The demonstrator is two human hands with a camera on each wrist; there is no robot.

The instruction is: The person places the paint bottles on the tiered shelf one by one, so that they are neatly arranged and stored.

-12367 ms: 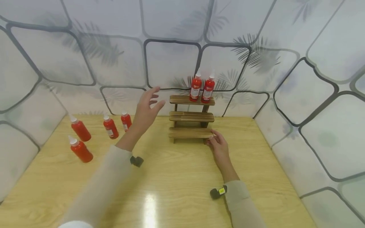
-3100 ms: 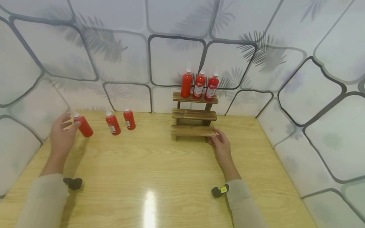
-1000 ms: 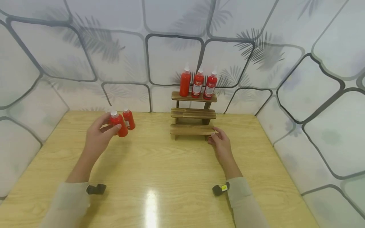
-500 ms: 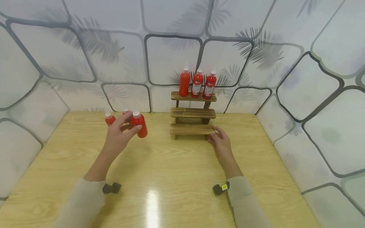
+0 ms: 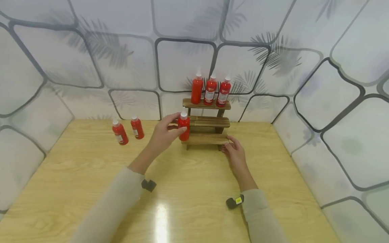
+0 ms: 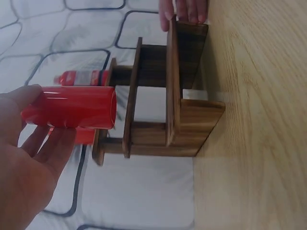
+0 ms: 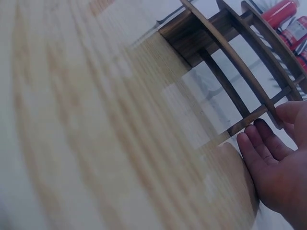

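Note:
My left hand [image 5: 164, 135] grips a red squeeze bottle [image 5: 183, 129] with a white cap, thumb in front and fingers behind. In the head view the bottle is upright before the left end of a three-step wooden display stand [image 5: 206, 138]. The left wrist view shows the bottle's base [image 6: 114, 108] off the steps, held in the air. Three similar red bottles [image 5: 210, 91] stand in a row on the top step. At the stand's right end, my right hand [image 5: 236, 156] pinches the lowest step, its thumb on the board [image 7: 268, 112] and fingers beside the leg.
Two more red bottles, one nearer [image 5: 120, 134] and one farther back [image 5: 137, 128], stand on the left of the wooden table [image 5: 194, 189]. A patterned wall covering [image 5: 130, 67] encloses the table at the back and sides.
A third bottle has joined the top step since the earliest frame. My left hand has carried another bottle rightwards from the table's left to the stand. My right hand keeps its place.

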